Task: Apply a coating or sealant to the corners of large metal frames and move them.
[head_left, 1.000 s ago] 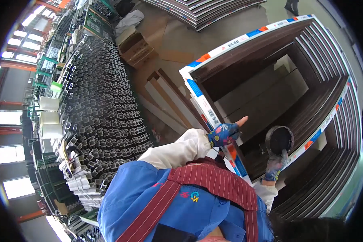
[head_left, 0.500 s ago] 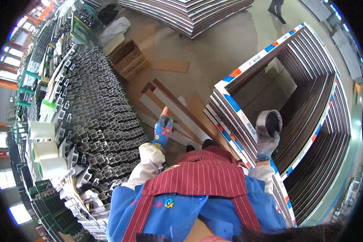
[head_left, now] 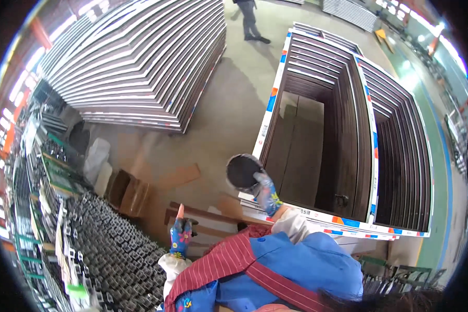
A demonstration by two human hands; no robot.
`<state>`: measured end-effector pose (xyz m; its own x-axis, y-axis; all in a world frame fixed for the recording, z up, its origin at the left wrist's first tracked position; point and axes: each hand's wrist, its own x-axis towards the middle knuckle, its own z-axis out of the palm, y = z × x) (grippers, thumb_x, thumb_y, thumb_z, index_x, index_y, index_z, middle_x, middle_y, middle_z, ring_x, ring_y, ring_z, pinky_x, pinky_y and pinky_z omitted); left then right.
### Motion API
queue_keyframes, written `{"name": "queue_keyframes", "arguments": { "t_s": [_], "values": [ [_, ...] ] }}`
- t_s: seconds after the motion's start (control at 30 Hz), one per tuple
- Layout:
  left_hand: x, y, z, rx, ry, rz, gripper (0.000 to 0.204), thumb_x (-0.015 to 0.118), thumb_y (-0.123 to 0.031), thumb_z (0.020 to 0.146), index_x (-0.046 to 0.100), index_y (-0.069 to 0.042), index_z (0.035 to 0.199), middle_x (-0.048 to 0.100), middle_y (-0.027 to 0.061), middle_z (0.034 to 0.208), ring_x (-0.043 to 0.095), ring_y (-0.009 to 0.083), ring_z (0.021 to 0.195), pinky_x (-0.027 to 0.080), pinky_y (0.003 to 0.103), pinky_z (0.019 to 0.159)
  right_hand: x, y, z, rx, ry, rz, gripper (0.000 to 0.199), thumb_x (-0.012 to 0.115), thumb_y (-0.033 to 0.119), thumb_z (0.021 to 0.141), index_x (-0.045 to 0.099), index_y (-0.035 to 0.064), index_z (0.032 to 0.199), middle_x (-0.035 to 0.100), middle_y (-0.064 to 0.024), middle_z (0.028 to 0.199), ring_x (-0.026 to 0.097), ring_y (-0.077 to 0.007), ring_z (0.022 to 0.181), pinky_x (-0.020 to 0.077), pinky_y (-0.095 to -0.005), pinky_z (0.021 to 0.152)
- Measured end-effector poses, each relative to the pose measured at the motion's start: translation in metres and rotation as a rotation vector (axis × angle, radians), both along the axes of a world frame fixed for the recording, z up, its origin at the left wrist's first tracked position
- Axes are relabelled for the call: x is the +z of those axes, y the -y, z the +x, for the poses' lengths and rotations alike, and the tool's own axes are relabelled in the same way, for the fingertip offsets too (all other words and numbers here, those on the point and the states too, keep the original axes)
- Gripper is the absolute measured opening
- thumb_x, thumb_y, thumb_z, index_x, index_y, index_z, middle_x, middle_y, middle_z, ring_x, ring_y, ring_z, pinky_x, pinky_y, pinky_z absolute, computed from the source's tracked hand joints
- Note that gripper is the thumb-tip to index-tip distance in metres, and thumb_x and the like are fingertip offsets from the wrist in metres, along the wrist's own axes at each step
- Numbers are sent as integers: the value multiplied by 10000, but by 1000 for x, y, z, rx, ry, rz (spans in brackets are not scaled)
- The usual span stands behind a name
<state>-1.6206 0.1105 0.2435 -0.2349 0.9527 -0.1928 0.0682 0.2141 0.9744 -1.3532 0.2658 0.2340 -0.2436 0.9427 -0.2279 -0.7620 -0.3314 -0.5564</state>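
Head view: left hand [head_left: 181,232] at 7 o'clock, forearm low, index finger extended toward 12, other fingers part-curled, nothing visible in grip. Right hand [head_left: 267,195] at 5 o'clock, reaching up-left, fingers closed on the lower-right edge of a round dark-faced roll [head_left: 243,172]. Roll sits near centre, at the hand's 10–11; can't tell if the hand touches the frames. Both wear patterned blue gloves.

Nested brown frames [head_left: 265,125], white-wrapped edges, at 3 o'clock. Second frame stack [head_left: 156,78] at 10–11. Grey-brown floor [head_left: 218,125] between. Cardboard box [head_left: 136,196] at 8, metal profiles [head_left: 114,249] beyond it at 7–8. Someone's legs [head_left: 250,23] at 12. Green floor strip [head_left: 425,99] at 2–3.
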Motion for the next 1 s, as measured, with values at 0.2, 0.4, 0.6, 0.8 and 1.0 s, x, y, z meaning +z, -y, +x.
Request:
{"name": "queue_keyframes", "arguments": {
  "t_s": [0.2,0.4,0.6,0.8,1.0],
  "values": [
    [78,-90,-29,-248,-352,97,537,472,-32,865,334,-141,1372,566,-18,649,471,38,509,421,222,478,14,-19,-58,82,63,82,458,539,196,847,416,4,1244,528,-82,1167,546,-187,1013,458,-336,889],
    [89,-177,-78,-662,-364,156,457,497,-81,867,428,-139,1315,613,30,653,512,67,493,422,247,467,4,-34,-115,-28,204,84,510,555,232,843,393,-1,1267,512,-111,1186,528,-199,1048,439,-340,909],
    [105,-254,-120,-1010,-427,210,448,516,-133,866,439,-180,1305,601,99,613,572,155,470,449,294,468,29,-53,-177,-214,142,-49,498,576,219,830,406,13,1251,523,-104,1162,545,-209,1027,479,-364,857],
    [105,-322,-113,-1189,-578,527,394,579,-249,848,519,-142,1222,529,93,494,553,201,428,409,329,408,39,-83,-200,-399,113,-40,470,553,200,846,408,8,1250,527,-99,1158,539,-207,1031,451,-339,893],
    [73,-392,-83,-1194,-802,860,282,558,-308,857,600,-103,1047,600,128,635,583,292,544,451,377,502,24,-130,-184,-513,288,-49,456,534,199,839,417,30,1246,542,-103,1130,534,-201,1034,432,-333,909]
  ]
}}
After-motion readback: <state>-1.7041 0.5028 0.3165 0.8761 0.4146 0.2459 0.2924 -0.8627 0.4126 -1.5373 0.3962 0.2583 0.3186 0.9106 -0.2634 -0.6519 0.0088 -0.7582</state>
